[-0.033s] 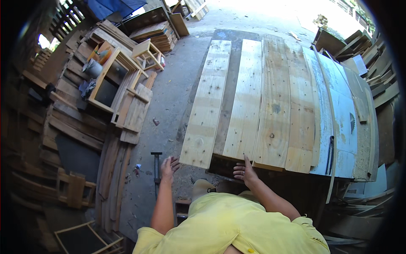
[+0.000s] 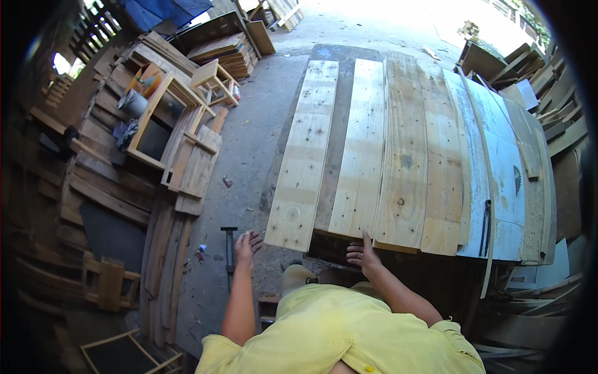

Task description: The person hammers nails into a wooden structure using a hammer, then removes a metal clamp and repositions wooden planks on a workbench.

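Note:
My left hand is just left of the near corner of a pale pine plank; its fingers are partly spread and hold nothing. My right hand is at the near end of a second pine plank, with its uppermost digit against or very close to that end and the other fingers stretched left below it. Whether it touches the wood I cannot tell. Both planks lie lengthwise on a low worktable, with a dark gap between them. Right of them lie a browner plank and another knotted plank.
A pale blue sheet covers the table's right side, a circular saw blade showing in it. A dark metal bar stands by my left hand. Timber stacks and a wooden stool are at left, scrap boards at right.
The view has shifted very slightly. Both hands keep almost the same places, and the near end of the leftmost plank appears a touch closer to me.

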`<state>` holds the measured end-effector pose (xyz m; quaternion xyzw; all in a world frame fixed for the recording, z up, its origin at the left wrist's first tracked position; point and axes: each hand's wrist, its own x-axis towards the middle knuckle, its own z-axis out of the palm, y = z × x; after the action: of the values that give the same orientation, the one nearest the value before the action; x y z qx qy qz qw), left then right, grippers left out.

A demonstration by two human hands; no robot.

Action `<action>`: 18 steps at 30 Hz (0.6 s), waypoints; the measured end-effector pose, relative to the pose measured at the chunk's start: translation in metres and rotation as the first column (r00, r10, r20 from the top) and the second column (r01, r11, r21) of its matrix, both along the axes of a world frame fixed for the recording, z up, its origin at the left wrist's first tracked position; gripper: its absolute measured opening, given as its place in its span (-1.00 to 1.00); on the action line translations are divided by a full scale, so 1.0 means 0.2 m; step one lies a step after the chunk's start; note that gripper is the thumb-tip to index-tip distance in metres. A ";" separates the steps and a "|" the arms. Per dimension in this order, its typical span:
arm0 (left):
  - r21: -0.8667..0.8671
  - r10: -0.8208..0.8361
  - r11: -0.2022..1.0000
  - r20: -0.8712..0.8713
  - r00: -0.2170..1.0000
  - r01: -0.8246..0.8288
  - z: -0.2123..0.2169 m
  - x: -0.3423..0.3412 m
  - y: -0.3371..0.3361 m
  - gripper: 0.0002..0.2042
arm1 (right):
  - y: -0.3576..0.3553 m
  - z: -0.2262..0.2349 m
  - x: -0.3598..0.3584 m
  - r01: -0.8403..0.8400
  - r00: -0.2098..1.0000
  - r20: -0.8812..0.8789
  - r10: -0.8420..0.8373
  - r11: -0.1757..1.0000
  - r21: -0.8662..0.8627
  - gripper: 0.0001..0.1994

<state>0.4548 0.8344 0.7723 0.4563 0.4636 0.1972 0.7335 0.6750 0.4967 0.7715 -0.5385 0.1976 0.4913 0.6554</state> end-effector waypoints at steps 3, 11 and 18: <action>0.067 -0.020 0.998 -0.001 1.000 0.020 -0.04 0.09 0.22 -0.68 | 0.02 -0.04 -0.02 0.128 0.990 0.083 -0.117 0.981 -0.145 -0.25; -0.014 -0.250 0.968 0.043 0.967 0.251 0.05 0.43 0.81 -0.73 | 0.24 0.04 -0.12 0.438 0.887 0.256 -0.384 0.875 -0.206 -0.48; 0.032 -0.430 0.903 0.065 0.901 0.428 0.11 0.63 1.00 -0.72 | 0.47 0.13 -0.20 0.723 0.690 0.307 -0.656 0.646 -0.246 -0.56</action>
<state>0.5807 1.0346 0.7947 0.5461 0.3240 0.0509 0.7708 0.6345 0.5913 0.7978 -0.5729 0.4083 0.1065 0.7027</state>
